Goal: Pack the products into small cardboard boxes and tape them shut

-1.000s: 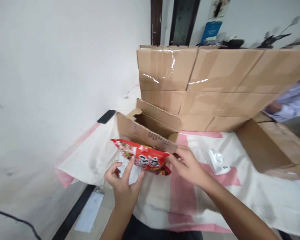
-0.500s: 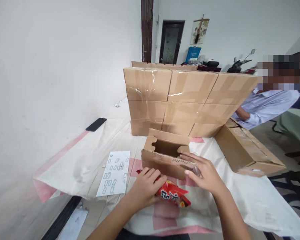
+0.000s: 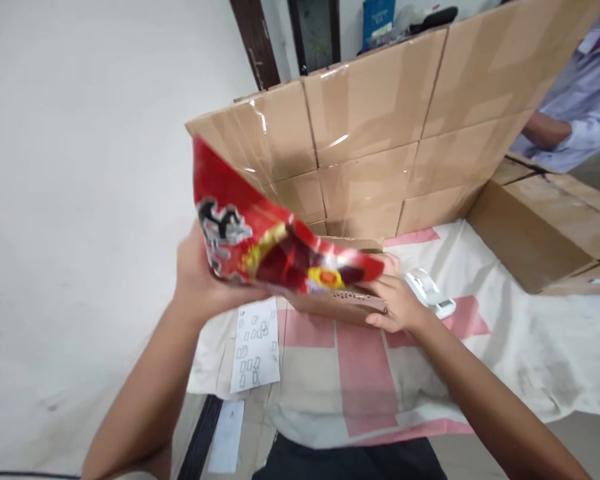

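Saw taped cardboard wall behind smaller cardboard box. Noted red packet held up before box, grasped in left hand. Found right hand at box's right end; couldn't tell whether gripping. Spotted white object beside right hand.

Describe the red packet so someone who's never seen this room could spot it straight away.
Find the cardboard wall behind the pink and white cloth. Nearer the camera, the left hand holds up the red packet, partly hiding a small box by the right hand. Its shiny red wrapper, with black and silver lettering, sets it apart from the plain brown cardboard around it.
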{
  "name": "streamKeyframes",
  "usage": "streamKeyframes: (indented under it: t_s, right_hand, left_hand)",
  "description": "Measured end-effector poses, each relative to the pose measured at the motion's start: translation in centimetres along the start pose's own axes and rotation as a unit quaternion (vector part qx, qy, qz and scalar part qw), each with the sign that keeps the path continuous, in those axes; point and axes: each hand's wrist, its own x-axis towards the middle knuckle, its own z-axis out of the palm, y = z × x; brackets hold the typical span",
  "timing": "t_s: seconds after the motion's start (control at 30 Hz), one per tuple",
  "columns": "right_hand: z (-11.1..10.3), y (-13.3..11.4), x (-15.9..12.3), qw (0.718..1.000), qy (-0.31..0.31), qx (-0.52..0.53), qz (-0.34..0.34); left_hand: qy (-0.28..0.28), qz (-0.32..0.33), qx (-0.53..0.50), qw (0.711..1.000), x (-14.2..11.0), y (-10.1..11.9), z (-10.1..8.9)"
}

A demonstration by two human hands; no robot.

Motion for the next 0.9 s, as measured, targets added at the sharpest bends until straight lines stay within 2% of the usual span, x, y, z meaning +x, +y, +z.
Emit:
streamKeyframes:
  t_s: [0.07,0.1,0.17,0.27,0.33,0.37,0.43,0.53,0.7,0.9]
  right_hand:
    - [0.0,-0.1,-0.4,1.000,-0.014,-0.017,0.005]
    - [0.0,-0.1,-0.6,1.000,-0.013,-0.018,0.003]
    - [0.1,0.0,-1.2,1.000,0.015,-0.012,-0.013]
    - [0.9,0.3,-2.4,0.991,0.121,0.012,-0.049]
    - [1.5,0.7,-3.2,0.979,0.194,0.031,-0.044]
    - [1.8,0.8,-3.4,0.973,0.227,0.038,-0.032]
    - [2.2,1.1,-3.6,0.959,0.278,0.046,0.002]
    - [2.4,1.1,-3.2,0.945,0.322,0.042,0.030]
    - [2.2,0.8,-2.7,0.944,0.326,0.010,0.055]
    - [1.9,0.4,-2.5,0.942,0.335,0.017,0.028]
  left_hand:
    - [0.009,0.031,0.009,0.999,4.1,-0.3,0.7]
    - [-0.016,0.051,0.023,0.998,5.8,-0.2,1.5]
    - [-0.103,0.098,0.062,0.988,8.3,0.1,3.8]
    - [-0.264,0.164,0.120,0.943,9.6,0.6,7.6]
    - [-0.340,0.158,0.133,0.917,9.2,0.7,9.8]
    - [-0.359,0.147,0.136,0.912,8.8,0.6,10.7]
    - [-0.361,0.144,0.142,0.910,7.9,0.5,11.8]
    - [-0.346,0.190,0.162,0.904,6.7,0.2,12.4]
    - [-0.312,0.235,0.201,0.898,5.5,-0.1,12.1]
    - [-0.291,0.226,0.205,0.907,4.7,-0.8,12.1]
